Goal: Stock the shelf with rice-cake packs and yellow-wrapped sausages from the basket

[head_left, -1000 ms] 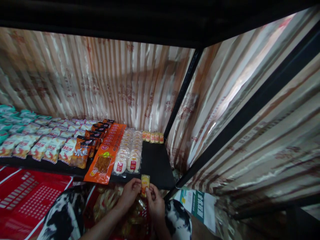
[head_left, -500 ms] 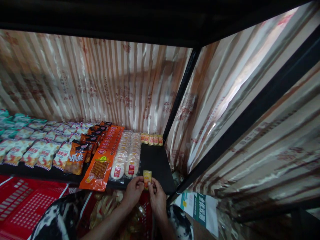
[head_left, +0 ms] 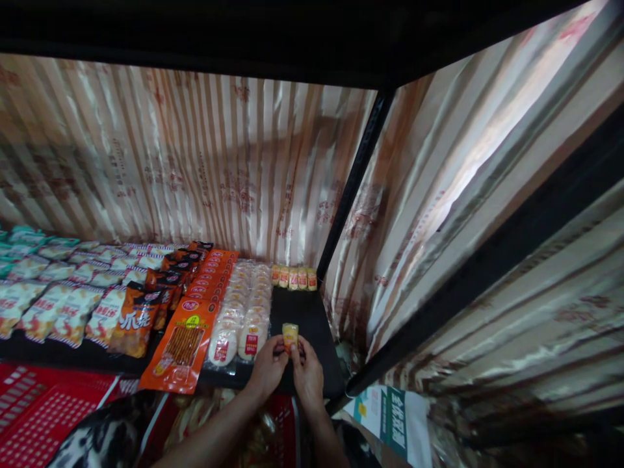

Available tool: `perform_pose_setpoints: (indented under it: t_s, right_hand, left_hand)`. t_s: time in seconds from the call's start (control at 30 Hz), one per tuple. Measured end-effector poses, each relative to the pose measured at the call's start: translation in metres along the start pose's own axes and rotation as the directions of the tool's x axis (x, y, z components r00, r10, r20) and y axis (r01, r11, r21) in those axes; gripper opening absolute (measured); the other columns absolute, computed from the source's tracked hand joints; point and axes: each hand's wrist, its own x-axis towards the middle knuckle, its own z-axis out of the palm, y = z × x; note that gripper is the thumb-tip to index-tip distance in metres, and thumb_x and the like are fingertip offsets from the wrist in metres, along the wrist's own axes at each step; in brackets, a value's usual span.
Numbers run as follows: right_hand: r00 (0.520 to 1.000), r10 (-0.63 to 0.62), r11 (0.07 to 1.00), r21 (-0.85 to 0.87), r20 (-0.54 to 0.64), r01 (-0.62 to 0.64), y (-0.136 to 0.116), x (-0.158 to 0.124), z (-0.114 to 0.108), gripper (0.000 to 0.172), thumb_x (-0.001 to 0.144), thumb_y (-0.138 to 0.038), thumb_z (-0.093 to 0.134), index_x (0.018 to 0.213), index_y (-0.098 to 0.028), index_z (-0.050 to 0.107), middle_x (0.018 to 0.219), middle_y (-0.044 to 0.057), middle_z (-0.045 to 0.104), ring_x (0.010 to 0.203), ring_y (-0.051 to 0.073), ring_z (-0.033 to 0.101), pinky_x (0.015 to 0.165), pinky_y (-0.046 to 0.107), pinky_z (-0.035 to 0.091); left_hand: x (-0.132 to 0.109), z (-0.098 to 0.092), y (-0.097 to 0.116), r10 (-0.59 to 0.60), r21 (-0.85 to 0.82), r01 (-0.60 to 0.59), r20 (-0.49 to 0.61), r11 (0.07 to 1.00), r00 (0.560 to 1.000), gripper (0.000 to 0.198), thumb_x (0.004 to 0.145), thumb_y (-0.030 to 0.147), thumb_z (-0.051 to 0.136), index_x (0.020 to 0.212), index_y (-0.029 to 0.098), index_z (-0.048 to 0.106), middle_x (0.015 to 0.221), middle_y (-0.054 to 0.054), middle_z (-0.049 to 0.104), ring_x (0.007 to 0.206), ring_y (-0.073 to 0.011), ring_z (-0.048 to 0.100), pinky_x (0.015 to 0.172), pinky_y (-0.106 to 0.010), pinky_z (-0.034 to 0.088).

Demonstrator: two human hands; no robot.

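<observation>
A small yellow snack packet [head_left: 290,333] stands upright between my two hands, above the front of the black shelf [head_left: 319,331]. My left hand [head_left: 270,361] has its fingers closed at the packet's left lower side. My right hand [head_left: 307,370] pinches it from the right, thumb across its front. At the back of the shelf is a row of matching small yellow packets [head_left: 293,278]. Just left of my hands lie two rows of round white cakes in clear wrap [head_left: 251,341], several with red labels.
Orange stick-snack packs [head_left: 180,344], brown-orange bags [head_left: 134,322] and white snack bags [head_left: 68,312] fill the shelf leftward. Red baskets [head_left: 53,403] stand below, one holding loose packets. A black post [head_left: 355,175] rises at the corner; a white-green bag [head_left: 390,416] lies lower right.
My hands and the yellow packet have moved slightly forward over the shelf. The view has shifted a little, and both hands keep their grip.
</observation>
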Motion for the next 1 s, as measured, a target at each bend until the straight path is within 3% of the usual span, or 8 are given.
perform_pose_setpoints:
  t_s: [0.37,0.7,1.0]
  right_hand:
    - [0.996,-0.074,0.996,-0.052,-0.044,0.071,0.008,0.034,0.008,0.044,0.083,-0.045,0.039,0.107,-0.017,0.064,0.100,0.010,0.069,0.086,0.020,0.065,0.074,0.030,0.052]
    - [0.995,-0.025,0.990,-0.140,-0.095,0.012,0.008,0.081,0.011,0.049,0.082,-0.043,0.035,0.110,-0.012,0.062,0.100,0.014,0.067,0.086,0.024,0.064,0.077,0.035,0.049]
    - [0.982,0.005,0.995,-0.096,-0.190,-0.024,0.024,0.132,0.011,0.051,0.082,-0.041,0.035,0.114,-0.008,0.059,0.104,0.017,0.065,0.097,0.027,0.061,0.085,0.038,0.046]
  left_hand:
    - [0.030,0.012,0.009,-0.007,0.037,0.008,-0.024,0.999,1.000,0.033,0.073,0.009,0.047,0.103,0.013,0.059,0.112,-0.012,0.065,0.101,-0.0180,0.061,0.092,-0.030,0.045]
    - [0.077,0.032,0.011,0.014,0.127,-0.009,-0.036,0.992,0.999,0.032,0.076,0.014,0.050,0.107,0.015,0.058,0.113,-0.010,0.063,0.104,-0.0169,0.059,0.096,-0.029,0.041]
    - [0.131,0.060,0.011,0.002,-0.050,0.002,0.078,0.999,0.997,0.032,0.077,0.010,0.045,0.107,0.015,0.056,0.115,-0.010,0.063,0.100,-0.0152,0.061,0.090,-0.027,0.046]
